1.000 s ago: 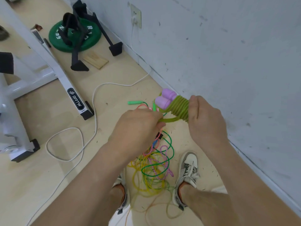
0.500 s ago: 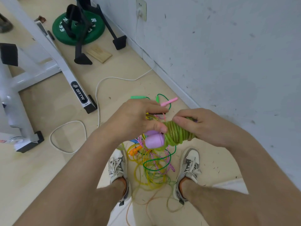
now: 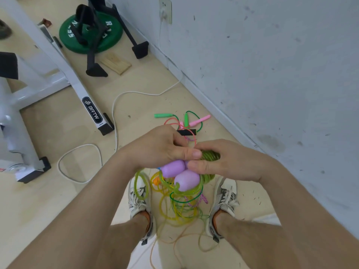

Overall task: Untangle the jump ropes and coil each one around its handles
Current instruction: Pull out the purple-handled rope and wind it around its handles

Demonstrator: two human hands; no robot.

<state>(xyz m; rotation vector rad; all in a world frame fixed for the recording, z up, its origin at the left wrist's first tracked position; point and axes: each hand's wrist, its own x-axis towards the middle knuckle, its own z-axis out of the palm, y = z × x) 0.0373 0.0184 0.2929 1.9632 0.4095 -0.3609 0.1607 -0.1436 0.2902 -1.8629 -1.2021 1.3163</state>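
Roughly, on the head view: partway at best. Holds one yellow-green rope [image 3: 210,155] wound around two purple handles [image 3: 174,167], up in front of the body, above the shoes [image 3: 139,193]. Grips the handle end with the left hand [image 3: 161,146], pinches the coil with the right hand [image 3: 229,162]; has a loose loop yet to tuck in. Leaves the rest undone: one tangle [image 3: 180,208] of yellow, green, orange and braided cord on the floor [image 3: 58,210] between the shoes. Shows beyond the hands two green handles [image 3: 163,115], one pink handle [image 3: 200,119], one black handle [image 3: 186,132]; in the tangle, one orange handle [image 3: 155,180].
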